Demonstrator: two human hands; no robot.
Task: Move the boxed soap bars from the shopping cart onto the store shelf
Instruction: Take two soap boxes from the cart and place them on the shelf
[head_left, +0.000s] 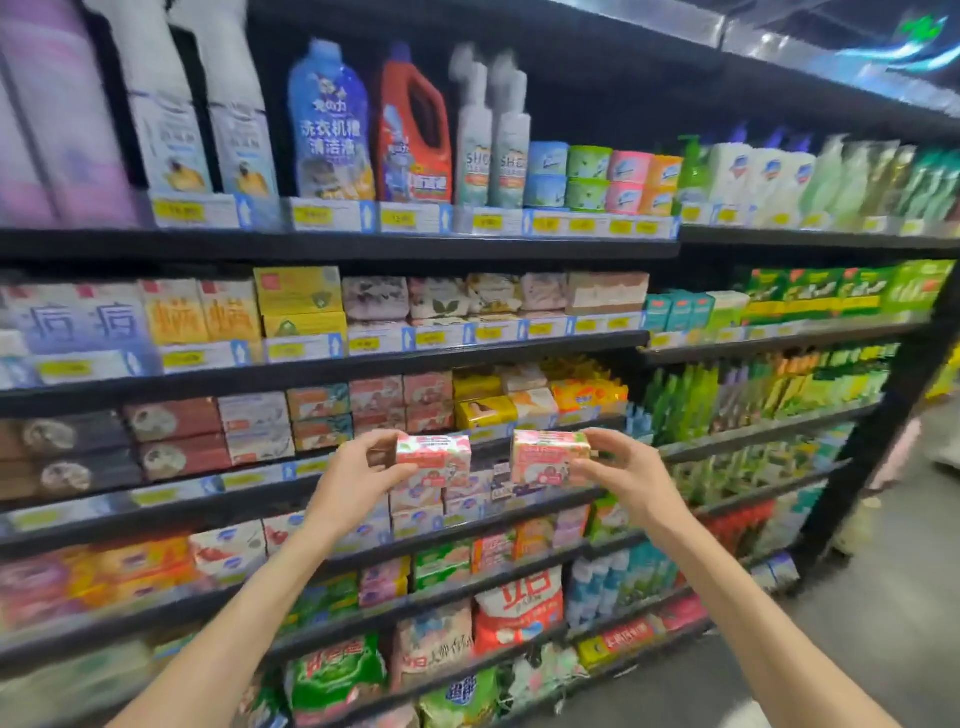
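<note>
Big white characters on the blue bottle (331, 122), top shelf: "洗衣机槽清洁液", clear enough through the blur. Beside the red jug, two pale spray bottles (492, 150) each show "SHO", the rest cut off. Down low, the red-and-white bag (519, 605) carries large red "立白". Yellow price tags (311, 215) line every shelf edge, their figures smeared, unreadable. The print on the two pink soap boxes (435, 453) in hand is too blurred to make out.

Two soap boxes, the left box (434, 453) beside the right box (549, 455), sit before the shelf (156, 512).
</note>
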